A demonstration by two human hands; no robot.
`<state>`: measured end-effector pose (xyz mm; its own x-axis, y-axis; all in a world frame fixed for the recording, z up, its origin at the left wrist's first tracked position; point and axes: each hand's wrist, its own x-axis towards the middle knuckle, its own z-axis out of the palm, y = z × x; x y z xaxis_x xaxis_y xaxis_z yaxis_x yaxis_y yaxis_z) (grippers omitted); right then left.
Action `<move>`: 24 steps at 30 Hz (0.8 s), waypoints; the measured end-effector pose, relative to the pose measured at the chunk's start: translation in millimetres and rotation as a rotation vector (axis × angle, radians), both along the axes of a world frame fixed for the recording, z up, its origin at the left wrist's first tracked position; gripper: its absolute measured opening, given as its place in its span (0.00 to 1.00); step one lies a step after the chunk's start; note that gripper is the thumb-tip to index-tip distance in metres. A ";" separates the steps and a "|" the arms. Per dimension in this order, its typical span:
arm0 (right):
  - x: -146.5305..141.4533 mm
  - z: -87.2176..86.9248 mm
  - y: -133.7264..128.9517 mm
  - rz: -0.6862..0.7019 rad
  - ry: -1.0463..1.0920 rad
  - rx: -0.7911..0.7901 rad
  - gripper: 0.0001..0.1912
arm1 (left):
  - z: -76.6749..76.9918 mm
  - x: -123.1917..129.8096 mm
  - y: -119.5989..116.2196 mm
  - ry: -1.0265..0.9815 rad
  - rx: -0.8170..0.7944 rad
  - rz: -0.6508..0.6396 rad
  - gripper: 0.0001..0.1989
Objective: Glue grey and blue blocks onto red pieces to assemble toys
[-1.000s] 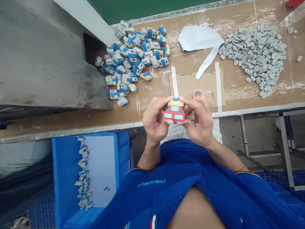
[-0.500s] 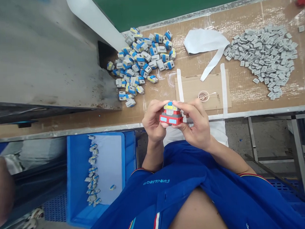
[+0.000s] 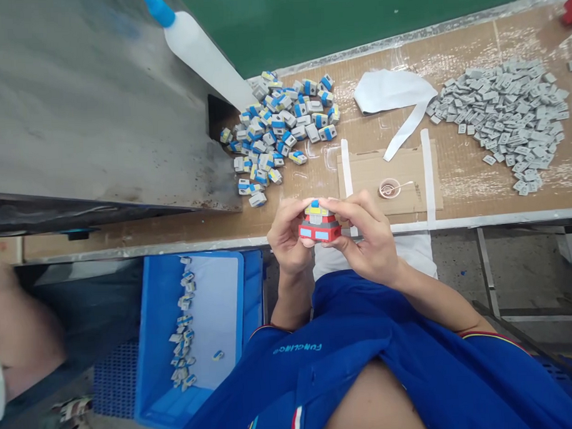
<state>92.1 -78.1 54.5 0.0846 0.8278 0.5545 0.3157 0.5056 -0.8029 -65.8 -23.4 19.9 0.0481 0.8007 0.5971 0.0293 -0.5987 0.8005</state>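
Observation:
Both hands grip a small toy piece (image 3: 319,222) at the table's near edge. Its base is red with light-blue window panels, and grey, yellow and blue parts sit on top. My left hand (image 3: 289,235) is closed on its left side, and my right hand (image 3: 367,238) pinches its right side with thumb and fingers. Just beyond, a small cup (image 3: 389,188) with a thin white stick lies on a taped cardboard sheet (image 3: 359,172). A pile of grey, blue and yellow parts (image 3: 278,121) lies to the far left, and small grey tiles (image 3: 512,113) are heaped at the right.
A white bottle (image 3: 205,58) with a blue cap leans by a metal box (image 3: 99,121) at left. White cloth (image 3: 389,92) lies behind the cardboard. Below left, a blue crate (image 3: 239,291) holds several parts. Another person's arm (image 3: 31,323) shows at the left edge.
The view has shifted, so the table and its contents appear slightly lower and further right. Both hands still hold the toy piece. The other person's arm at left reaches further into view.

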 end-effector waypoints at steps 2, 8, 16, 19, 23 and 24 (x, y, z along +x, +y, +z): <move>0.0 1.3 0.6 0.004 0.020 0.010 0.21 | 0.4 -0.6 1.6 0.001 0.002 -0.029 0.27; 0.5 0.7 2.0 0.000 0.047 -0.001 0.23 | 1.8 -0.6 1.3 0.004 -0.033 -0.087 0.27; 0.7 0.0 4.3 0.014 0.087 0.012 0.22 | 1.3 1.4 -0.6 -0.007 -0.058 -0.060 0.28; 1.9 -1.1 3.6 0.005 0.063 -0.019 0.22 | 4.0 1.9 -1.2 -0.007 -0.073 -0.084 0.27; 4.8 -0.8 1.5 0.014 0.064 -0.036 0.22 | 8.5 4.6 -1.8 -0.020 -0.069 -0.123 0.27; 5.6 0.0 0.7 0.013 0.064 -0.027 0.21 | 9.5 5.7 -1.9 -0.022 -0.063 -0.134 0.27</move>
<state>97.8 -77.4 54.5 0.1085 0.8435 0.5260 0.2564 0.4875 -0.8346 -60.1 -25.3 29.3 0.1445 0.8240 0.5478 -0.0653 -0.5445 0.8362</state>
